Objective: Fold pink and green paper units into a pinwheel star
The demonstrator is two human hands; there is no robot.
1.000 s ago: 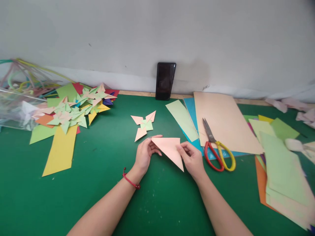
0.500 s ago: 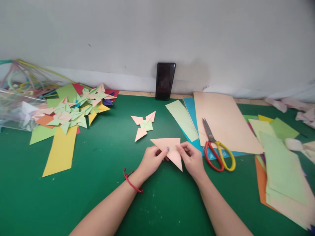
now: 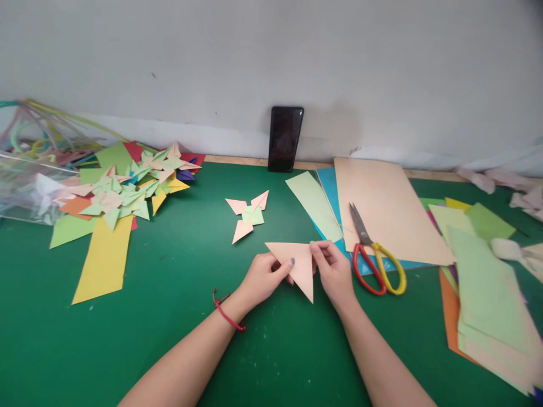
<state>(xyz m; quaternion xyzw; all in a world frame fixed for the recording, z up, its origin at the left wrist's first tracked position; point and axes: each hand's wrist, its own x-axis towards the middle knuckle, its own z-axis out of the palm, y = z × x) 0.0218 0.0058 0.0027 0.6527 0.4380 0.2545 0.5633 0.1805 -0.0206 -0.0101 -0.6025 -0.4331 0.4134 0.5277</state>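
Note:
A pale pink paper triangle (image 3: pixel 302 264) is held between both hands above the green table. My left hand (image 3: pixel 267 276) pinches its left slanted edge, thumb on top and fingers underneath. At its upper right corner, the thumb and fingertips of my right hand (image 3: pixel 333 271) are closed on the paper. One point of the triangle hangs down towards me. Just beyond lies a folded paper star (image 3: pixel 253 215) with a light green middle and several pink points. A red cord bracelet (image 3: pixel 229 314) circles my left wrist.
Scissors (image 3: pixel 373 254) with red and yellow handles rest partly on a peach paper sheet (image 3: pixel 386 203). A phone (image 3: pixel 285 138) leans on the wall. Folded stars (image 3: pixel 114 195) are heaped at left beside a clear bag (image 3: pixel 25 195). Green paper pieces (image 3: pixel 487 288) lie at right.
The pink triangle has shifted slightly right and towards me. My right thumb has slid up from its right side to the upper right corner. The left hand keeps its pinch.

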